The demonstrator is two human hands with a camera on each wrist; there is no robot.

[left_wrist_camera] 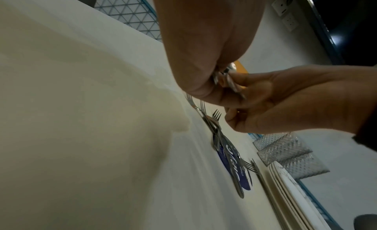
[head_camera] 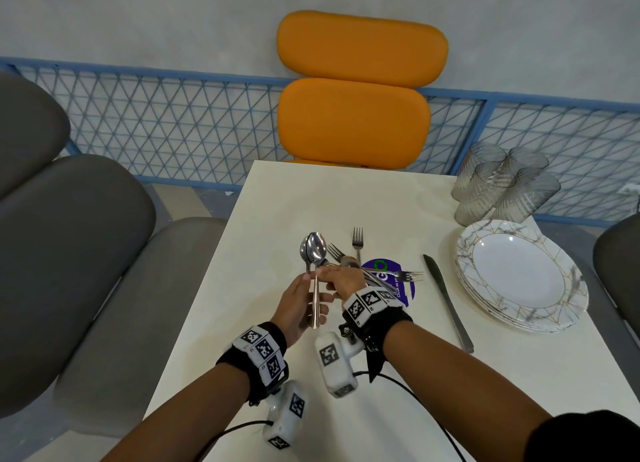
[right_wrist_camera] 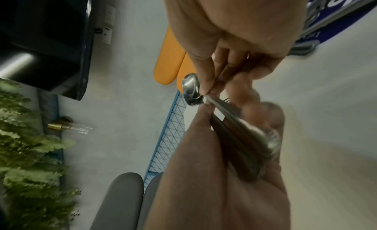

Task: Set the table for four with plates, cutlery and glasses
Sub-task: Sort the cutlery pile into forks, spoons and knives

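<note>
Cutlery is being sorted above the near-left part of the surface [head_camera: 284,202]. The left hand [head_camera: 298,305] holds two spoons [head_camera: 313,250] upright, bowls up, its fingers curled round the handles. The right hand [head_camera: 341,281] meets it at the spoon necks, thumb and forefinger pinching the handles, as the right wrist view confirms; whether it holds a further piece underneath cannot be told. The forks [head_camera: 356,243] lie crossed in a loose heap on a blue sticker [head_camera: 403,288] at mid-surface, just beyond the hands. One knife [head_camera: 446,299] lies alone to the right of the heap, between it and the plates [head_camera: 519,274]. The plates are stacked at the right edge, and the glasses [head_camera: 502,184] are clustered at the far right corner; nothing is yet laid at any of the four places. Judgement: the step is collecting matching spoons before distribution. It is best done by keeping the handles parallel and gripped low, so that the bowls nest and nothing slips, and by lifting pieces clear of the heap rather than dragging them, since the crossed forks may snag. Both forearms reach forward from the near edge and converge, the wrists raised off the surface, the left palm turned inward and the right palm turned down.
</note>
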